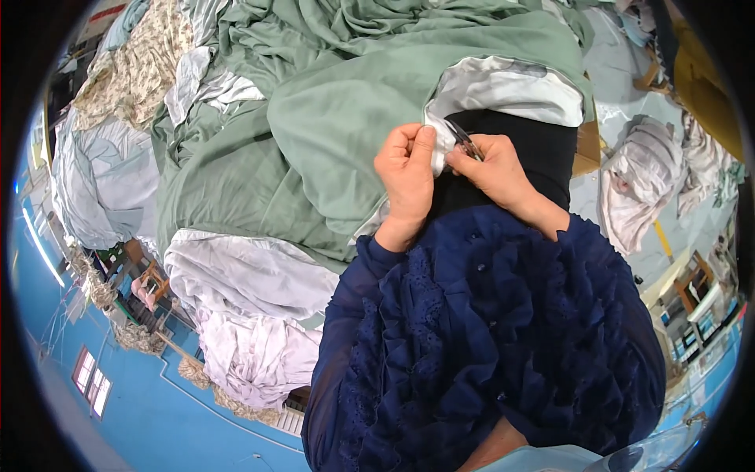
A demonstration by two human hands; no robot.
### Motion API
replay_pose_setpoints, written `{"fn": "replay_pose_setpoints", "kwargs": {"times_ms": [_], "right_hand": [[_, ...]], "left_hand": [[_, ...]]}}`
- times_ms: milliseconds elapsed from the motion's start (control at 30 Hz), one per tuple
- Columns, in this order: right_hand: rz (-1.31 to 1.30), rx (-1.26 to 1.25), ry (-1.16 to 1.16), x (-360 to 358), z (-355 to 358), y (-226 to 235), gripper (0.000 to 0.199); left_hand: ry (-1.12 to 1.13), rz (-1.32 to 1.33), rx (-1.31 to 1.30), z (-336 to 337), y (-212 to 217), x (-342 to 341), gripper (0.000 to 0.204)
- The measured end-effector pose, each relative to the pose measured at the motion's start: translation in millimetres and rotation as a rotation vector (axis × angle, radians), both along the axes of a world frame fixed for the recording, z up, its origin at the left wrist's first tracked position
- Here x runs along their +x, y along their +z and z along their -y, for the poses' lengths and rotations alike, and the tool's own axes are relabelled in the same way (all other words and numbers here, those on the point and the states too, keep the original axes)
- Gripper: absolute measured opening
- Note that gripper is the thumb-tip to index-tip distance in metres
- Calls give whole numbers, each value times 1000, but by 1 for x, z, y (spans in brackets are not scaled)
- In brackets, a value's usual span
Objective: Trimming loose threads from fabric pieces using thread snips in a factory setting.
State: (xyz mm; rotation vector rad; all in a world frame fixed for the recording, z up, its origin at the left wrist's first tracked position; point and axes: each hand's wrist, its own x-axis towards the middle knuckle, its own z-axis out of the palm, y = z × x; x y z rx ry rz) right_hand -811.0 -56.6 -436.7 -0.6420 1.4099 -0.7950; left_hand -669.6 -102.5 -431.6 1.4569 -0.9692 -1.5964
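Lying in left grip (406, 167), white cloth edge (442, 148), perhaps touching scissors (465, 141)

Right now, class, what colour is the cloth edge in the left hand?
The cloth edge is white, clearest in the head view.

Illumination is bright and diffuse. A lit tube (42, 247) glows near the left rim. Soft shadows mark folds in the green cloth (334, 110). Fisheye distortion bends the periphery; black vignetting covers the corners.
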Motion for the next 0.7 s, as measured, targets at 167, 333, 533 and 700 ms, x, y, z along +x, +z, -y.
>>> {"fn": "replay_pose_setpoints", "kwargs": {"times_ms": [167,333,533,700], "right_hand": [[106,-111,-69,-9,-7,-5,16],[244,-218,-109,-10,0,6,13],[312,-185,-206,-14,2,-1,12],[414,-176,-259,-14,3,1,9]], "left_hand": [[54,-75,0,3,-2,1,13],[110,-160,73,7,-8,4,14],[-348,190,-17,2,0,18,17],[-150,-25,179,6,0,17,18]]}}
